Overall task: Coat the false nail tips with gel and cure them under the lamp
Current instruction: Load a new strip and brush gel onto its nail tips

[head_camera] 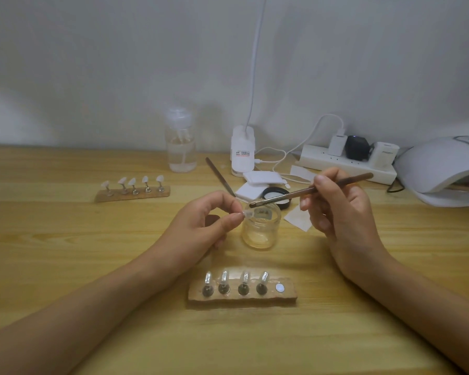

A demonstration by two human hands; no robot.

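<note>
My left hand (pixel 209 220) pinches a clear false nail tip (pixel 247 213) on its small holder, just above the open glass gel jar (pixel 260 228). My right hand (pixel 339 209) holds a brown brush (pixel 309 190), its bristle end hovering over the jar beside the tip. In front of me a wooden stand (pixel 287 295) carries several upright nail tips (pixel 224 278), with one bare white magnet spot (pixel 280 287) at its right end. A second stand (pixel 165 191) with several white tips lies at the back left. The white curing lamp (pixel 441 169) sits at the far right.
Behind the jar lie its black lid (pixel 278 194), white cotton pads (pixel 257 180), a metal nail file (pixel 220 175) and paper scraps (pixel 298 220). A clear pump bottle (pixel 180 143), a white clip lamp base (pixel 243 151) and a power strip (pixel 344 163) stand along the wall.
</note>
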